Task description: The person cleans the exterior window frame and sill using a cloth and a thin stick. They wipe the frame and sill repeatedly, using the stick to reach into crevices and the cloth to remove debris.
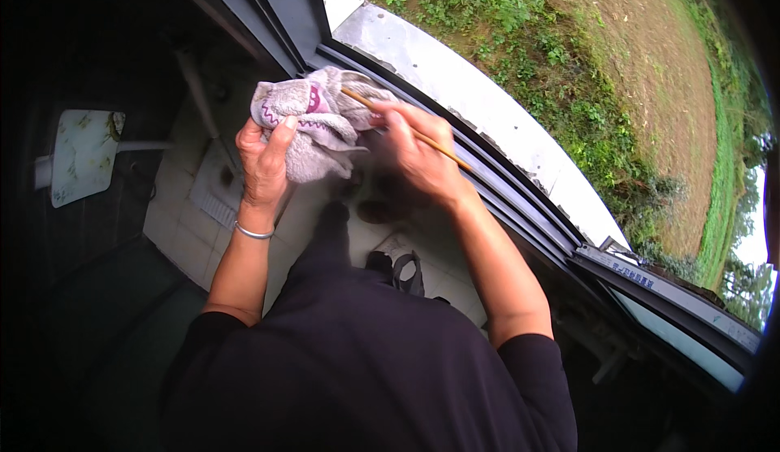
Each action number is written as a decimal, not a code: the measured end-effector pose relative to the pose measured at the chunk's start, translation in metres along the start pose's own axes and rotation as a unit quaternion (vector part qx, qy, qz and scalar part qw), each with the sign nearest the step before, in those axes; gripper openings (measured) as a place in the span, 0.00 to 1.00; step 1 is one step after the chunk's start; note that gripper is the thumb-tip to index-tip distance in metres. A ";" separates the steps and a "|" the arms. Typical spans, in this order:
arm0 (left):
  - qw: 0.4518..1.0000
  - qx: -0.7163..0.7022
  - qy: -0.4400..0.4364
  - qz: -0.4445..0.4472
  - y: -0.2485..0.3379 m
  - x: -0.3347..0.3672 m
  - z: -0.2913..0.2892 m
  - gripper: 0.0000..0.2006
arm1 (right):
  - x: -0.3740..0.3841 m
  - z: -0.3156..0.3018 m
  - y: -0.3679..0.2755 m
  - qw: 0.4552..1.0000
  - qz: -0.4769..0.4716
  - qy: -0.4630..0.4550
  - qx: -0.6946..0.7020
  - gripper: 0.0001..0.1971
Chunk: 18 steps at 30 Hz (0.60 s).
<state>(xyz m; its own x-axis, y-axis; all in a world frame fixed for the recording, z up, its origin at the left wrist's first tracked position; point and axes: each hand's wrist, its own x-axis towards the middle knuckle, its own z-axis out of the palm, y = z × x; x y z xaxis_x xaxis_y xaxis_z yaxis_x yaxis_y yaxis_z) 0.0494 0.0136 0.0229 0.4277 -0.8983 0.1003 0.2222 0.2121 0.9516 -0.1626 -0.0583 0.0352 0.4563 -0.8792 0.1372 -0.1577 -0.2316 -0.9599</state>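
A crumpled grey-pink towel (307,158) with purple zigzag trim is bunched up beside the dark window frame. My left hand (266,167) grips its near left side, thumb on top. In my right hand (422,159) is a thin wooden stick like a chopstick (358,98), held slantwise. One end of the stick lies over the towel's folds, and the other sticks out past my hand above the window track (512,188). My right fingertips are close to the towel's right edge; whether they touch it I cannot tell.
Outside the track runs a pale ledge (455,70), with green plants (520,37) and a field beyond. An open window sash (666,297) juts out at right. Below are a tiled floor (183,245) and a squat toilet (215,188); a pale panel (85,155) stands at left.
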 end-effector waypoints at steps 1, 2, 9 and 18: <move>0.997 0.069 -0.003 0.040 -0.003 0.003 -0.006 0.09 | 0.018 0.010 0.003 0.996 -0.057 -0.006 -0.064 0.10; 0.993 0.110 0.002 0.051 -0.004 0.005 -0.008 0.09 | 0.032 0.015 0.001 0.985 -0.114 -0.014 -0.128 0.09; 0.968 0.237 -0.020 0.078 0.000 0.005 -0.008 0.07 | 0.001 -0.045 -0.020 0.976 0.058 -0.105 -0.179 0.10; 0.954 0.230 -0.193 0.023 -0.021 -0.043 0.068 0.06 | -0.138 -0.146 -0.019 0.971 0.121 -0.033 -0.205 0.09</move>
<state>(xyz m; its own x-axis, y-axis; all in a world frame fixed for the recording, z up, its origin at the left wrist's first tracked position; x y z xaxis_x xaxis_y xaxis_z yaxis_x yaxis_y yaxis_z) -0.0331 0.0215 0.0182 0.0539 -0.9858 0.1591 -0.2354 0.1423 0.9614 -0.3504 0.0067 0.0699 0.4156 -0.9030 -0.1092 -0.5966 -0.1800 -0.7821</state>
